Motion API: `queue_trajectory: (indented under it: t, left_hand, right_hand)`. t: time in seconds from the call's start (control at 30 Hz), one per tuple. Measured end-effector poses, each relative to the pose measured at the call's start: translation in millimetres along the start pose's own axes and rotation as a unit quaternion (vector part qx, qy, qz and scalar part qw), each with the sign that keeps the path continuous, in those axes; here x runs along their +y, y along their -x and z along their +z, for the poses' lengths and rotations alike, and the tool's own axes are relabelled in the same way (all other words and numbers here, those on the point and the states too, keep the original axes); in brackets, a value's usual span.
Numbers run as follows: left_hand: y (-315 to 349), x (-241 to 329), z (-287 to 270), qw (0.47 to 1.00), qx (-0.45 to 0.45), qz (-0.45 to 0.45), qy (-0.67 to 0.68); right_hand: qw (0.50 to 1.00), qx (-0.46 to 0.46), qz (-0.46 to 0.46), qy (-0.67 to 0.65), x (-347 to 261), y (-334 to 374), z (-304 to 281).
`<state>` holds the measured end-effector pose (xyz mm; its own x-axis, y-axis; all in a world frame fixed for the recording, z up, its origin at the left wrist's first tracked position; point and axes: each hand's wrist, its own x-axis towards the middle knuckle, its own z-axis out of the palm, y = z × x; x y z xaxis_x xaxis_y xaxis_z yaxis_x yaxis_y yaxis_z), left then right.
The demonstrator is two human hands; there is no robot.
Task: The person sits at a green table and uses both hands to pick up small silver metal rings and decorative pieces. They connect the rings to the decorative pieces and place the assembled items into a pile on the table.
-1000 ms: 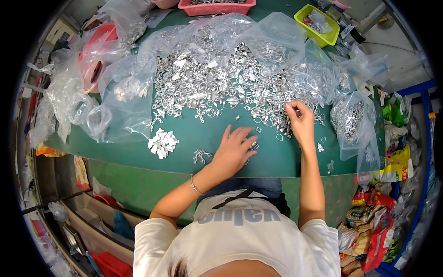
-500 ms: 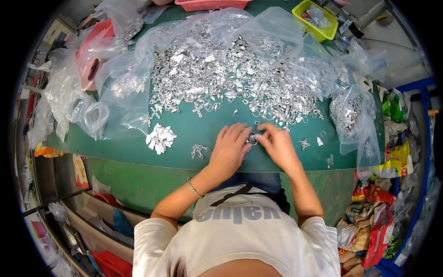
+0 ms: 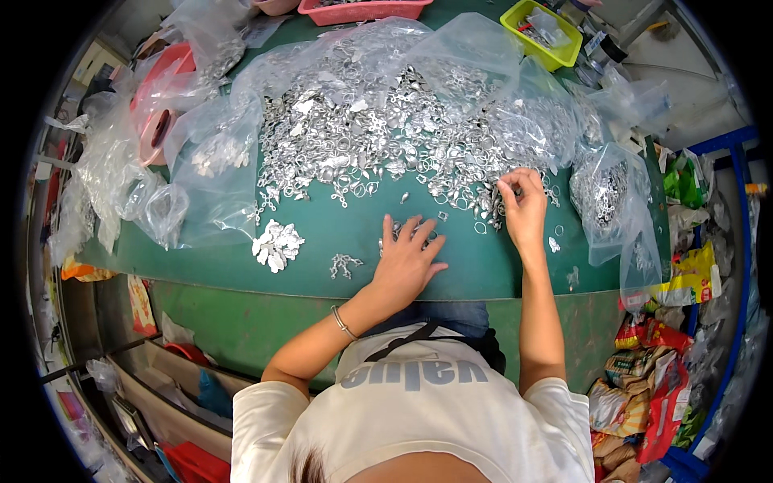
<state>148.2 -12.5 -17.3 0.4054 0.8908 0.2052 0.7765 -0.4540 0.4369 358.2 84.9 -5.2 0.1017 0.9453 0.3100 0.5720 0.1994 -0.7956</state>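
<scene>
My left hand (image 3: 407, 262) lies over the green table with its fingers spread. Beneath and between those fingers, a few silver metal pieces (image 3: 437, 236) show in part. At the right edge of a large heap of small silver metal pieces (image 3: 346, 145), my right hand (image 3: 525, 208) is closed, thumb and fingertips drawn together; whatever is between them cannot be made out. A small silver square piece (image 3: 443, 216) and a pointed oval ring (image 3: 481, 228) rest between the two hands. Left of my left hand are a branching silver cluster (image 3: 345, 266) and a pile of flat pale pieces (image 3: 278, 245).
Clear plastic bags (image 3: 475, 48) cover the heap's far side. Another bag of metal pieces (image 3: 604, 193) sits at the right. A yellow-green basket (image 3: 573, 50) and a pink tray (image 3: 366, 11) stand at the back. The table's front edge (image 3: 241, 288) runs near my body.
My right hand has moved from beside my left hand to the heap's right edge. My left hand's fingers have spread, and it stays in nearly the same place.
</scene>
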Motion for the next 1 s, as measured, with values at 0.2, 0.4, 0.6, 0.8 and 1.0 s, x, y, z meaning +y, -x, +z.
queue_trajectory:
  t: [0.2, 0.4, 0.6, 0.8, 1.0]
  left_hand:
    - [-4.2, -5.9, -8.5, 0.993, 0.046, -0.069, 0.081]
    - [-3.9, 3.8, -11.4, 0.997, 0.036, -0.018, 0.071]
    - [-2.9, 7.0, 1.6, 0.996, -0.071, 0.057, -0.01]
    - [-2.1, 4.0, 1.8, 0.998, -0.037, 0.056, 0.02]
    - [-2.0, 1.7, -4.5, 0.997, 0.005, 0.047, 0.063]
  right_hand:
    - [0.987, -0.114, -0.111, -0.015, -27.7, 53.4, 14.9]
    - [0.98, -0.119, -0.152, 0.046, -29.9, 77.7, 13.8]
    - [0.981, 0.016, -0.053, 0.185, -4.5, 42.0, -27.5]
    - [0.978, -0.026, -0.039, 0.203, 20.8, 25.7, -23.1]
    - [0.995, 0.0, 0.099, -0.021, 32.2, 17.2, -39.1]
